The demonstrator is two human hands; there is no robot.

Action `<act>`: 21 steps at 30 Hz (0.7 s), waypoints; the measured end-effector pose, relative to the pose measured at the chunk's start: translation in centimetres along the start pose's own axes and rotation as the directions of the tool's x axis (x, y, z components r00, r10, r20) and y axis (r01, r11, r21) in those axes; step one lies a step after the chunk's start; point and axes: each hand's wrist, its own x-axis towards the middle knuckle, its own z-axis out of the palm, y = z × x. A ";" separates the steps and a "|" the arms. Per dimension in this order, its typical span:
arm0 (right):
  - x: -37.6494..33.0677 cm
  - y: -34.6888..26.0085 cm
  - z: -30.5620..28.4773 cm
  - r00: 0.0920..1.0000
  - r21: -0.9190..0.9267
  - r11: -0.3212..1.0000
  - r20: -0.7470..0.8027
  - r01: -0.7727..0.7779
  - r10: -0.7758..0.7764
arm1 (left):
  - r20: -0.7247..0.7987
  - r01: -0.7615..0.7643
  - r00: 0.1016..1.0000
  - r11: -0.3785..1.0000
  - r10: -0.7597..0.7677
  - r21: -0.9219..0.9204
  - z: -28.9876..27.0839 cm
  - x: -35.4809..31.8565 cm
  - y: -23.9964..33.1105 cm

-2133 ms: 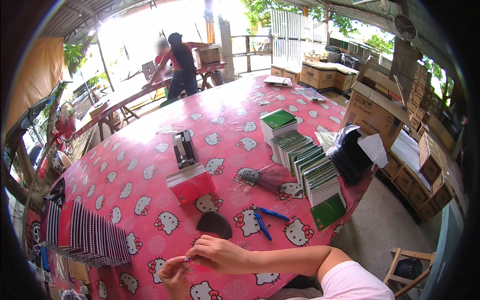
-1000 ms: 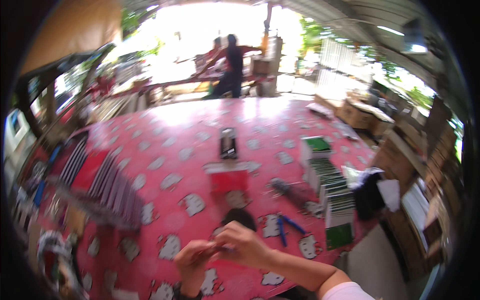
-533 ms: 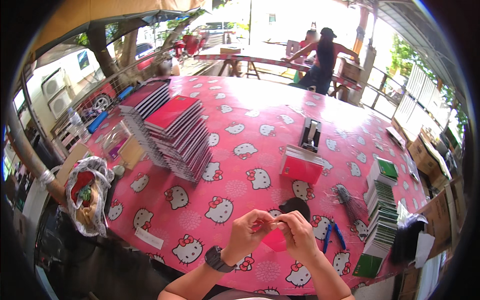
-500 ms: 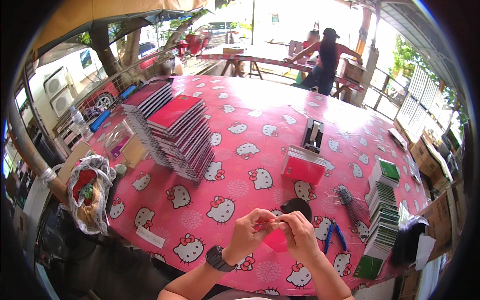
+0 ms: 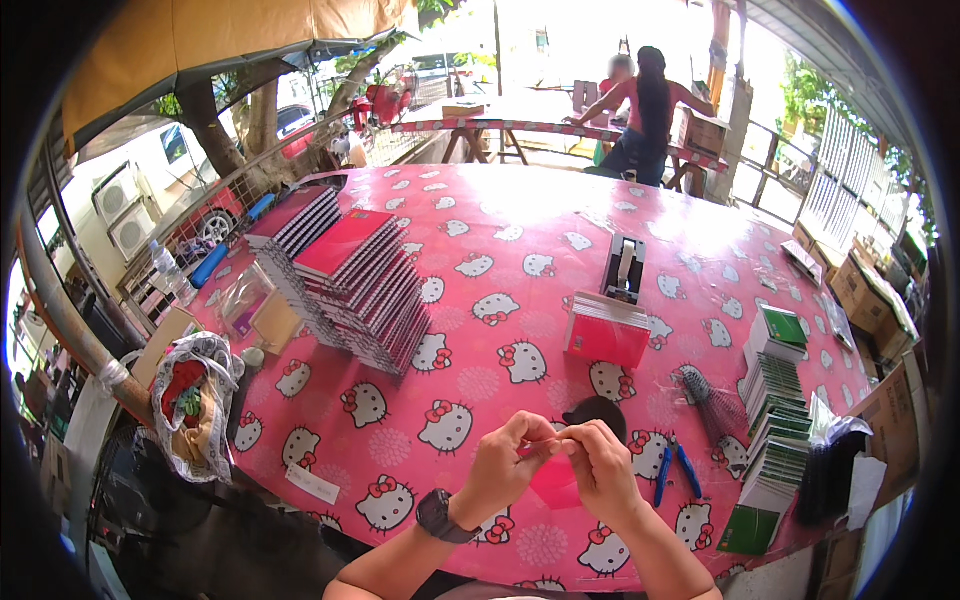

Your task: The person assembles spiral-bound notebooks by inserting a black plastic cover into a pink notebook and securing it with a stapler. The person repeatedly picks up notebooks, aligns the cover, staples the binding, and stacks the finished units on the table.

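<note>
My left hand (image 5: 507,462) and my right hand (image 5: 600,465) meet over the near part of the table. Thumbs and fingers are pinched together, tip to tip. Whatever is between the fingertips is too small to make out. A bright red-pink sheet or cover (image 5: 556,487) shows beneath them, partly hidden by the hands. Just beyond the fingers lies a dark rounded object (image 5: 603,418), half covered by my right hand. Cutting pliers with blue handles (image 5: 678,472) rest to the right of my right hand. Further off stands a pile of small red-covered booklets (image 5: 607,332).
Tall stacks of spiral-bound red notebooks (image 5: 350,285) stand left. A black tape dispenser (image 5: 625,268) sits behind the red booklets. Right are dark mesh-like coils (image 5: 712,405) and a long row of green-covered booklets (image 5: 775,420). A cloth-filled bag (image 5: 192,405) hangs left. A person (image 5: 648,115) works at a far table.
The view has shifted slightly, so the table's things sit a little differently. My hands stay pinched together in nearly the same place.
</note>
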 end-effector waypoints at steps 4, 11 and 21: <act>-0.1 0.4 -0.4 0.997 -0.046 0.999 -0.077 0.008 -0.011 | -0.096 -0.157 0.981 0.980 0.170 0.123 -0.9 1.7 -0.2; -1.7 4.2 -6.3 0.926 0.063 0.951 -0.217 -0.304 0.310 | -0.666 -0.160 0.534 0.836 0.520 0.524 -21.7 12.1 4.8; -6.4 10.6 -3.1 0.964 -0.497 0.850 0.091 -0.173 0.249 | -0.216 0.130 0.744 0.181 0.633 0.975 -21.4 12.5 3.9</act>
